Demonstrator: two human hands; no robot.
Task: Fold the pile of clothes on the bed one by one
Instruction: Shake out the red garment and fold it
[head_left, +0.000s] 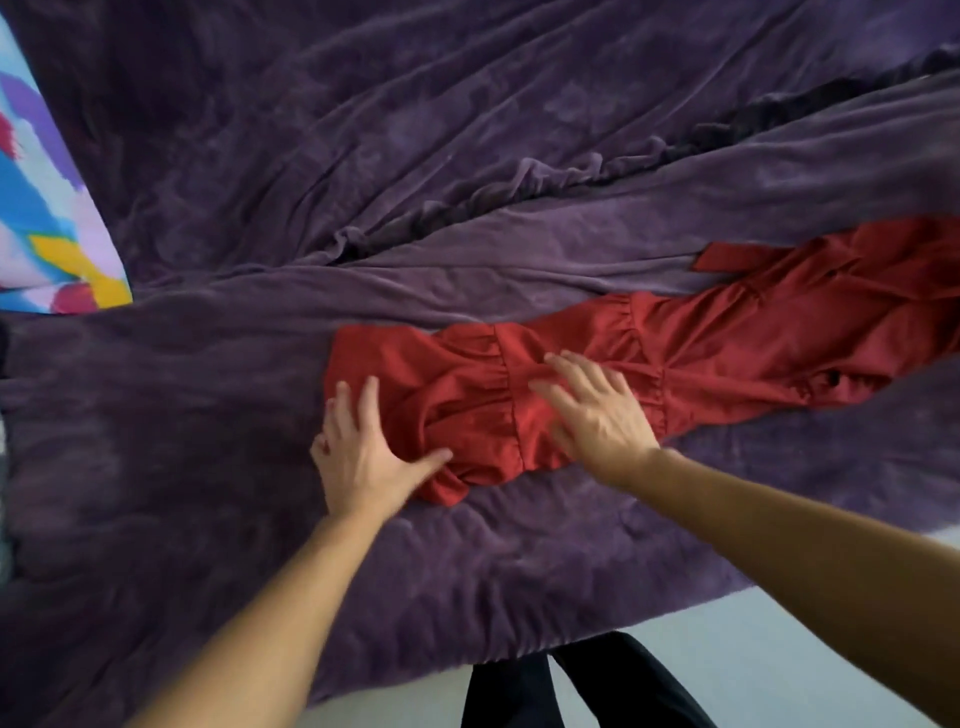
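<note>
A long red garment (727, 338) with gathered seams lies stretched across the purple blanket (260, 182) on the bed, running from the middle out past the right edge. My left hand (363, 452) lies flat with spread fingers at the garment's left end, its thumb pressing the near hem. My right hand (592, 410) rests flat on the garment's middle, fingers straight and spread over the gathered seam. Neither hand grips the cloth.
A bright multicoloured fabric (47, 218) shows at the far left edge. The bed's near edge (597, 618) runs diagonally at the bottom, with pale floor and my dark trousers (582, 686) below it. Deep wrinkles and a dark ruffle (779, 114) cross the blanket behind the garment.
</note>
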